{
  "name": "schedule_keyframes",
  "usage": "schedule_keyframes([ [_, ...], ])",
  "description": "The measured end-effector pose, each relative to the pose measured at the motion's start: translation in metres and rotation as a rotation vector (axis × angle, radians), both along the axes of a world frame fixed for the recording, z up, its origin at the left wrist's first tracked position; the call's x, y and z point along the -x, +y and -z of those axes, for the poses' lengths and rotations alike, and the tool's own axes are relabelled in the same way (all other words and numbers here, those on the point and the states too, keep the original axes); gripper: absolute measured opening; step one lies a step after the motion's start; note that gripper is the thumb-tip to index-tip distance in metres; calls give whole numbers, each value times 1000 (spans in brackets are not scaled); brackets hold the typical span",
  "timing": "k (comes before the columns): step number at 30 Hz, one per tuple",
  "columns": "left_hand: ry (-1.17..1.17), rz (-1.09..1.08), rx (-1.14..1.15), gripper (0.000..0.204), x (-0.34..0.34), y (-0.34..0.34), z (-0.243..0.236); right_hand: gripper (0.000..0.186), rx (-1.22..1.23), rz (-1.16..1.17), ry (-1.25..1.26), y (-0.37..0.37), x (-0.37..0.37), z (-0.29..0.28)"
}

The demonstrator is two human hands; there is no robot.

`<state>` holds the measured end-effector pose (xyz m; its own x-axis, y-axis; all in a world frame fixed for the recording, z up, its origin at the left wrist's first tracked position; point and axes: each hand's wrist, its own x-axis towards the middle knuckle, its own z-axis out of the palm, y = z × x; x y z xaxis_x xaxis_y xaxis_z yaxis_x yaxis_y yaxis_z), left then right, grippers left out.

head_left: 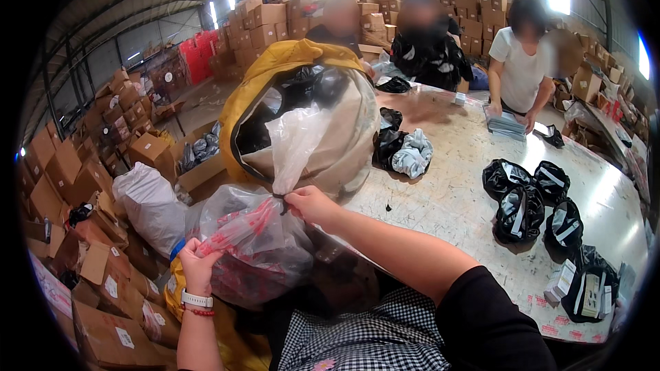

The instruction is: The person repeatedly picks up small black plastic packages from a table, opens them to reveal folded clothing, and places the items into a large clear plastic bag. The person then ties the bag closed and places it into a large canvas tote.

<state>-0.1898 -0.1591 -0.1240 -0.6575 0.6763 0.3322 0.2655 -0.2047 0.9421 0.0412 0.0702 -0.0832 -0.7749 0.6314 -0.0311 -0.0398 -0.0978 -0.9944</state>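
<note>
In front of me bulges a large, translucent plastic bag [258, 271] with red print. Its neck is gathered, and loose whitish plastic [295, 139] stands up above the gather. A thin black tie [279, 200] circles that neck. My right hand [311, 205] pinches at the tie, fingers closed. Lower left, my left hand [199, 268] is closed on a red-printed fold of the bag. What fills the bag is hard to make out. Just behind it, a big yellow and cream sack [344, 148] gapes, showing black plastic packages [323, 86] inside.
On the pale table [447, 233] at right stand several open black bags [519, 213], a small white box [560, 280] and a grey bundle [412, 153]. Across it, a person in white [519, 62] handles a grey stack [507, 126]. Cardboard boxes [110, 323] crowd the left; a white sack [148, 199] stands nearby.
</note>
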Motion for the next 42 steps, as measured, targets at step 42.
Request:
schedule_keyframes([
  [42, 291, -677, 226, 20, 319, -22, 25, 28, 199, -96, 410, 54, -85, -18],
])
